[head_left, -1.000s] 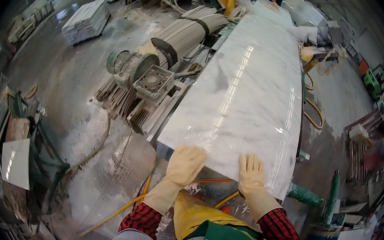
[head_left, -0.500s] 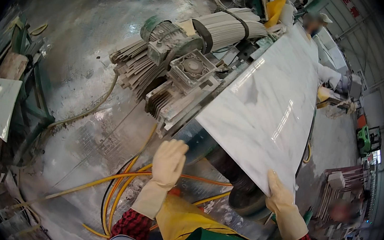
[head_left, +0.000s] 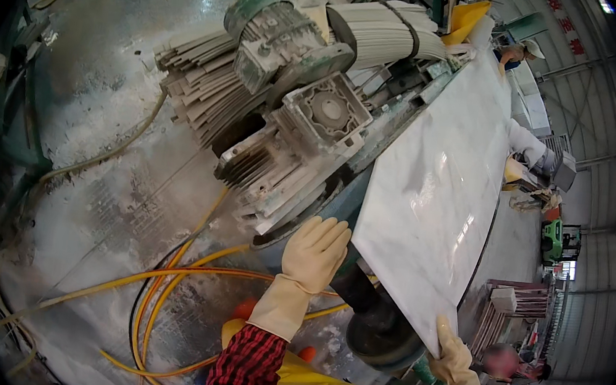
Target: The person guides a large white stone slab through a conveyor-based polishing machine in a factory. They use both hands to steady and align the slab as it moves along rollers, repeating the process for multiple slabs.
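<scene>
A large white marble slab [head_left: 436,185] with grey veining and a glossy face lies across the machine's bed, its near end tilted over my side. My right hand [head_left: 455,357], in a cream rubber glove, holds the slab's near corner, with the thumb on top and the other fingers partly hidden behind the edge. My left hand [head_left: 314,255], gloved the same way, lies flat with stretched fingers beside the slab's left edge. Its fingertips come close to the edge; whether they touch it I cannot tell. Under the near end stands a dark round roller or drum [head_left: 382,340].
Left of the slab sits a dusty motor and gearbox [head_left: 326,110], with bundled strips [head_left: 389,33] behind it. Yellow and orange hoses [head_left: 183,273] cross the floor. Another person [head_left: 521,55] stands by the slab's far end. A green forklift [head_left: 560,240] is at the right.
My left hand has moved right and up, close to the slab's left edge. My right hand keeps its hold on the near corner. The whole view has shifted and turned.
</scene>
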Action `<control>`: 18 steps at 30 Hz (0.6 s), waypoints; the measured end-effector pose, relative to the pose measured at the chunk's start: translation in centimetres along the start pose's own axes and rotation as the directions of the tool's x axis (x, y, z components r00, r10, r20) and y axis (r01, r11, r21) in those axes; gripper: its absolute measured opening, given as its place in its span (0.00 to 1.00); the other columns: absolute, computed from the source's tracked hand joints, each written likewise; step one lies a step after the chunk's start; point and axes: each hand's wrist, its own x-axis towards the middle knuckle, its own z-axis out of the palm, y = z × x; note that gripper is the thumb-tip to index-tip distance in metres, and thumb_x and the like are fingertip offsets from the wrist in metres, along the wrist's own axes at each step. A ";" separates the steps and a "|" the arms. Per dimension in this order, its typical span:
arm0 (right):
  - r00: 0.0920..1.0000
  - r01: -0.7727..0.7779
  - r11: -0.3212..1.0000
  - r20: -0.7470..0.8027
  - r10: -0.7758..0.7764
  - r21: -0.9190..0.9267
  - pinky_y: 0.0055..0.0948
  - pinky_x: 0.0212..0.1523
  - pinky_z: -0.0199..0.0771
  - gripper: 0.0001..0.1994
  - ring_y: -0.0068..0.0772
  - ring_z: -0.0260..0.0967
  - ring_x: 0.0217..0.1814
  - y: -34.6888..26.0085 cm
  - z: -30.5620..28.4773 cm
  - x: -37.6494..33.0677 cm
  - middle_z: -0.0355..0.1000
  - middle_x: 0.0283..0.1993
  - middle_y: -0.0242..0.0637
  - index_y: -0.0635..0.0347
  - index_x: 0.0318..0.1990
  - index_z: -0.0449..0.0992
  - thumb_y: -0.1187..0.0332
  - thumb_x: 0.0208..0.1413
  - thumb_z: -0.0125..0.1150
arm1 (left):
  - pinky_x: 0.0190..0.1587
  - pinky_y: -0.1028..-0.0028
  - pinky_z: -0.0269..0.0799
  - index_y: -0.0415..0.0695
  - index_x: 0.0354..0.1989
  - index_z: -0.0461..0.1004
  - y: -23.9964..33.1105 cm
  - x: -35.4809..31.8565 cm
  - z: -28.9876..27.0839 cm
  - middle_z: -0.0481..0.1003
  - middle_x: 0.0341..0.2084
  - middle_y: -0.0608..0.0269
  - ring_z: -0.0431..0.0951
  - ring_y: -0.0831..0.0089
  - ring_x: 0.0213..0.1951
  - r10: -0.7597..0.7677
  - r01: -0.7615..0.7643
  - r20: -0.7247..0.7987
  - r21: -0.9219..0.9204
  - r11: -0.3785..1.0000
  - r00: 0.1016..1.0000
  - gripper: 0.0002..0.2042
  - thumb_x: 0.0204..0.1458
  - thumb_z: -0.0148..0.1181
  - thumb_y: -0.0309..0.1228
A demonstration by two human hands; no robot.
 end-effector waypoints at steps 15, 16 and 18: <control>0.991 -0.043 0.994 0.123 0.055 -0.098 0.55 0.45 0.82 0.43 0.65 0.81 0.47 0.3 -1.9 -0.1 0.82 0.50 0.57 0.52 0.78 0.60 0.71 0.51 0.69 | 0.56 0.55 0.77 0.36 0.46 0.82 0.3 0.0 -0.8 0.82 0.47 0.52 0.81 0.53 0.50 -0.020 0.020 0.015 0.036 0.999 1.000 0.17 0.44 0.69 0.24; 0.989 -0.057 0.992 0.127 0.070 -0.109 0.55 0.46 0.82 0.42 0.64 0.81 0.48 0.1 -2.0 -0.2 0.82 0.51 0.57 0.51 0.77 0.60 0.70 0.52 0.69 | 0.56 0.55 0.76 0.37 0.46 0.82 0.7 0.1 -0.8 0.82 0.46 0.53 0.81 0.53 0.50 -0.015 0.014 0.020 0.050 0.999 1.000 0.17 0.44 0.68 0.23; 0.994 -0.049 0.994 0.092 0.057 -0.093 0.53 0.49 0.82 0.39 0.62 0.81 0.52 0.0 -1.4 -0.4 0.81 0.54 0.54 0.49 0.76 0.62 0.70 0.55 0.67 | 0.56 0.56 0.76 0.39 0.46 0.82 1.2 0.0 -1.0 0.82 0.46 0.55 0.81 0.53 0.50 -0.016 0.012 0.056 0.081 0.997 0.998 0.17 0.45 0.68 0.23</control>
